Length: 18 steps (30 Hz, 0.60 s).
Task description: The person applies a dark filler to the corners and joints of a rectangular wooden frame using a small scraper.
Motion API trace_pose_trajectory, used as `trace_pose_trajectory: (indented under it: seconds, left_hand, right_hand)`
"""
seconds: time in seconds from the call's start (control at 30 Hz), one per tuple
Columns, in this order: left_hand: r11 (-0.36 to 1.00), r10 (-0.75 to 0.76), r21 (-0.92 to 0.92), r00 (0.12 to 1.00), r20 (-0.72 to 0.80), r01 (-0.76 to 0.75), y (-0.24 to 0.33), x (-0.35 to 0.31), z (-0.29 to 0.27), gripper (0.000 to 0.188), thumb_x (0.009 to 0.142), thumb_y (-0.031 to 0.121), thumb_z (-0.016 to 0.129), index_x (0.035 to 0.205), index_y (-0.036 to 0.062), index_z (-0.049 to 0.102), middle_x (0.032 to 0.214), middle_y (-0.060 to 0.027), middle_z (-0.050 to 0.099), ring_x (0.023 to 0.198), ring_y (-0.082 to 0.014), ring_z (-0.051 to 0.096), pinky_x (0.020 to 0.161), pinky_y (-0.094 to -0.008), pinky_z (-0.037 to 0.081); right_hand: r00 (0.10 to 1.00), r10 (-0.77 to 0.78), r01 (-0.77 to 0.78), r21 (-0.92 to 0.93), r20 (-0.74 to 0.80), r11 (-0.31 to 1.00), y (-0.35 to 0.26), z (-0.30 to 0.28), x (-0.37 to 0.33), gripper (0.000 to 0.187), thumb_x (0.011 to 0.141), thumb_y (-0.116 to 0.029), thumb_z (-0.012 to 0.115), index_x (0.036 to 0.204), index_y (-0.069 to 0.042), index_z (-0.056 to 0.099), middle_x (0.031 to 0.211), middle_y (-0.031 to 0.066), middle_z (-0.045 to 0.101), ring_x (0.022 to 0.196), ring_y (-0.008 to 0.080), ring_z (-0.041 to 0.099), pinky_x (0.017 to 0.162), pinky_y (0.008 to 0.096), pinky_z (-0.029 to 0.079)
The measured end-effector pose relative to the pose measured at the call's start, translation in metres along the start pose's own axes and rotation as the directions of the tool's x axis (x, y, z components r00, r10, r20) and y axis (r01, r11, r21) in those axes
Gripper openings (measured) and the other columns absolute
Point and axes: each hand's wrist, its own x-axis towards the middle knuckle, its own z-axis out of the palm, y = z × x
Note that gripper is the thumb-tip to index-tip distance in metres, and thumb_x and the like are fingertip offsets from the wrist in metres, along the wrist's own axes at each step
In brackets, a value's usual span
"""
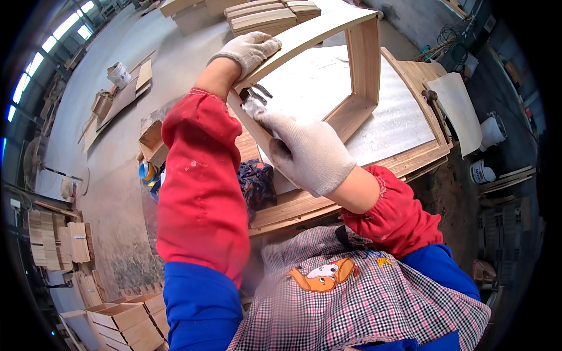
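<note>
A four-sided wooden frame, like a drawer box without a bottom, stands tilted over the table. My left hand, in a white knitted glove, grips its upper board near the left corner, fingers bent over the far edge. My right hand, gloved too, is closed around the near-left board, with its fingertips close to that same corner. Just beyond those fingertips shows a small dark metal tool, partly hidden; whether I hold it or it lies behind, I cannot make out.
Under the frame is a worktable with a white sheet and wooden edges. Dark patterned cloth lies at its left near side. Stacked boards stand beyond. Wooden boxes sit at lower left, white buckets at right.
</note>
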Motion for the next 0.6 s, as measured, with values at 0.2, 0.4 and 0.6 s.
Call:
trace_pose_trajectory:
  seconds: [0.2, 0.4, 0.6]
  left_hand:
    - [0.999, -0.023, -0.031, 1.0, 0.021, 0.024, 0.004, -0.001, 0.001, 0.051, 0.088, 0.046, 0.055, 0.12, 0.0064, 0.059, 0.117, -0.0121, 0.062, 0.107, -0.0239, 0.056, 0.092, -0.0301, 0.042]
    - [1.0, 0.004, 0.018, 1.0, -0.003, -0.003, 0.002, 0.002, 0.001, 0.046, 0.09, 0.04, 0.058, 0.12, 0.0054, 0.06, 0.113, -0.0071, 0.063, 0.101, -0.0158, 0.056, 0.089, -0.0264, 0.043]
    - [0.999, 0.039, -0.034, 0.999, -0.005, -0.039, 0.003, 0.001, 0.005, 0.052, 0.086, 0.047, 0.057, 0.118, 0.0053, 0.061, 0.113, -0.0145, 0.064, 0.104, -0.025, 0.058, 0.091, -0.0313, 0.043]
  right_hand:
    - [0.997, 0.06, -0.056, 0.082, -0.053, 0.995, 0.006, -0.02, 0.007, 0.034, 0.079, -0.007, 0.055, 0.113, -0.002, 0.057, 0.079, 0.0226, 0.061, 0.069, 0.0341, 0.063, 0.063, 0.0363, 0.051]
    - [0.998, -0.055, 0.055, 0.038, 0.015, 0.998, 0.007, -0.007, 0.001, 0.036, 0.079, -0.006, 0.054, 0.115, -0.001, 0.056, 0.079, 0.021, 0.061, 0.067, 0.0314, 0.062, 0.063, 0.0357, 0.05]
    - [0.999, 0.002, 0.0, 0.039, -0.05, 0.999, 0.002, -0.011, 0.011, 0.034, 0.078, -0.005, 0.057, 0.111, -0.001, 0.057, 0.084, 0.0217, 0.063, 0.076, 0.0372, 0.063, 0.068, 0.0391, 0.051]
